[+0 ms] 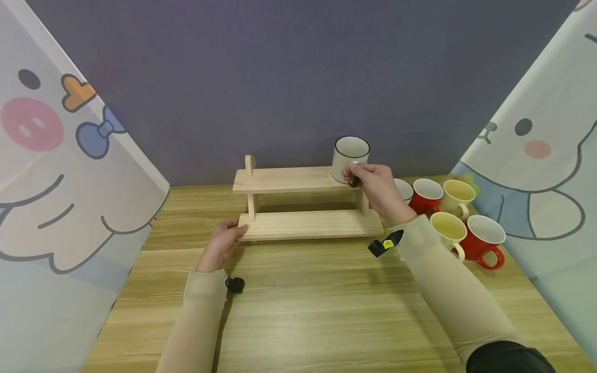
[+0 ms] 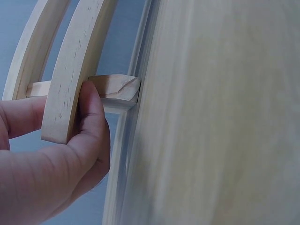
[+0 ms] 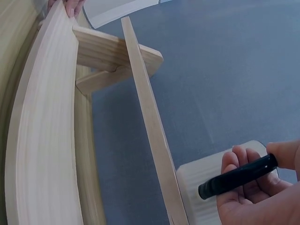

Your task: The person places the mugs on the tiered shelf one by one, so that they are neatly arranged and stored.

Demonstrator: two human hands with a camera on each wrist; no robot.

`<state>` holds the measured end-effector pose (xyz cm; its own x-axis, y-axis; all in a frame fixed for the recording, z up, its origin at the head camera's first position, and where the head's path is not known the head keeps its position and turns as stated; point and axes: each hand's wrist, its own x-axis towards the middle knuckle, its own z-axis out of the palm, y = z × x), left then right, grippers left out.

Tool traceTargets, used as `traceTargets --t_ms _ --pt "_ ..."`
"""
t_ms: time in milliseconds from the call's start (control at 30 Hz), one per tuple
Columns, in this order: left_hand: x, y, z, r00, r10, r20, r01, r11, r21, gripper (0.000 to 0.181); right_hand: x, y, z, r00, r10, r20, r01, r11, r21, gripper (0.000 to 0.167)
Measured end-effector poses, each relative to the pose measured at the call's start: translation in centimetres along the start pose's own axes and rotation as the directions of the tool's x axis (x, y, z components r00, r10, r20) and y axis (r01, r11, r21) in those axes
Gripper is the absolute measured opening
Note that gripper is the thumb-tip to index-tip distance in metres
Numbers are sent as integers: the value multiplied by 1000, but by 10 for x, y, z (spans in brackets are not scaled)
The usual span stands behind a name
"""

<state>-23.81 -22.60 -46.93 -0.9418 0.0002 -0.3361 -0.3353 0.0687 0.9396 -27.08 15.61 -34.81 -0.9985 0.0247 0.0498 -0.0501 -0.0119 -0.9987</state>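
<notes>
A two-tier wooden rack [image 1: 284, 180] stands on the table against the grey back panel. My left hand [image 1: 220, 245] grips the left end of its lower board; in the left wrist view, thumb and fingers pinch that board [image 2: 65, 93] from both faces. At the right end of the upper board, a white mug [image 1: 344, 155] with a black rim stands upright. My right hand [image 1: 380, 187] holds this mug by its black handle [image 3: 236, 178]. Its base looks to be on the board, though the hand partly covers it.
Right of the rack are two red mugs [image 1: 485, 233], two yellow mugs [image 1: 449, 224] and a white mug [image 1: 403, 187] partly behind my right arm. Cartoon-printed panels [image 1: 536, 166] rise at both sides. The wooden table [image 1: 289, 311] extends in front.
</notes>
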Motion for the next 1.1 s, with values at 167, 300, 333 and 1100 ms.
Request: traceTargets --t_ms 167,300,333,1100 --pt "0 0 1 1000 7 -2 -7 1000 -9 61 -1 0 -3 999 -4 33 5 1000 -16 37" --pt "0 0 0 1000 6 3 -6 1000 -9 63 -1 -1 -4 1000 1 28 0 1000 -27 38" --pt "0 -1 0 1000 6 5 -6 1000 -10 63 -2 -1 -4 1000 0 25 1 1000 -25 38" --pt "-3 -1 -5 999 -3 34 1 999 41 66 -55 -8 -64 984 -159 -81 130 950 -285 52"
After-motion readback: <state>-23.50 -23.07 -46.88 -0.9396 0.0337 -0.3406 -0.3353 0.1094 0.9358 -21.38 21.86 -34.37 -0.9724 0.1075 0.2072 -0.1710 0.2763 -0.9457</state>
